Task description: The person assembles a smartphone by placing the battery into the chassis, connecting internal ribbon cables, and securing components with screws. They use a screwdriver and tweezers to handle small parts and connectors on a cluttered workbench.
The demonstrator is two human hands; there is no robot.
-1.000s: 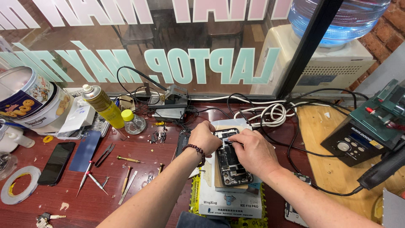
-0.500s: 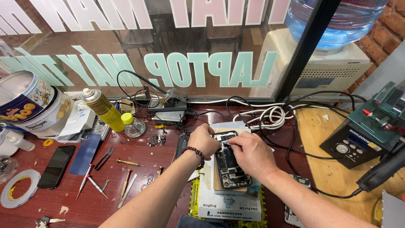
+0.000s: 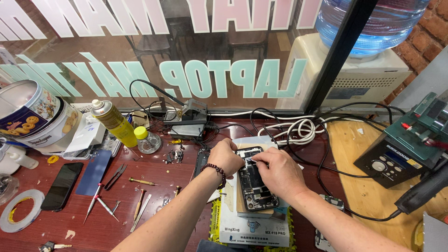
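Near the middle of the frame, one opened black smartphone with bare circuit parts [image 3: 255, 184] lies on a thin wooden block on the dark red worktop [image 3: 154, 177]. The left hand [image 3: 225, 157] rests at the phone's upper left edge, fingers curled on it to steady it. The right hand [image 3: 275, 169] pinches something small at the top of the phone; what it is I cannot tell. The phone seems light, stiff and fragile, so it is better held by the side frame. At the left I count one yellow spray can [image 3: 113, 122], one closed black phone [image 3: 61, 185] and one tape roll [image 3: 19, 210].
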